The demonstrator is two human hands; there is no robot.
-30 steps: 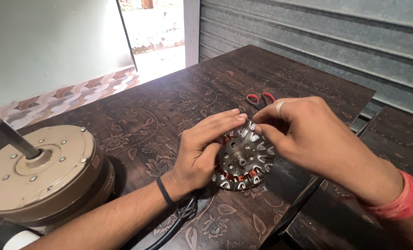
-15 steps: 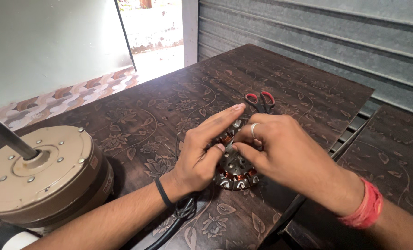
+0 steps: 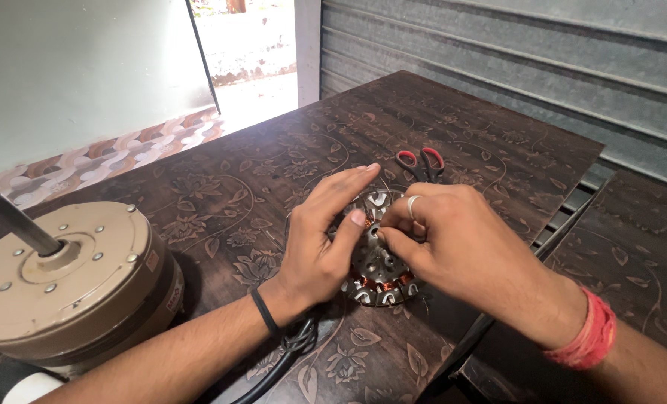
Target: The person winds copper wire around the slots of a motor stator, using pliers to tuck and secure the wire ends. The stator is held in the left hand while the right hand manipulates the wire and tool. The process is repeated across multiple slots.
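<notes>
A round metal stator [image 3: 379, 271] with copper windings lies flat on the dark patterned table [image 3: 453, 127]. My left hand [image 3: 320, 239] rests on the stator's left side, fingers stretched over its top and thumb pressing near the centre. My right hand [image 3: 447, 243], wearing a ring, covers the right side with fingertips pinched at the stator's middle. Whether a thin wire sits between the fingers is hidden. Most of the stator is covered by both hands.
A beige fan motor housing [image 3: 68, 280] with a protruding shaft stands at the left. Red-handled scissors [image 3: 419, 162] lie just beyond the stator. A black cable [image 3: 285, 359] runs off the near edge. A gap [image 3: 565, 217] separates this table from another at the right.
My right hand has slid left and closer over the stator, its fingertips now pinched at the centre. The left hand has stayed on the stator's left side.
</notes>
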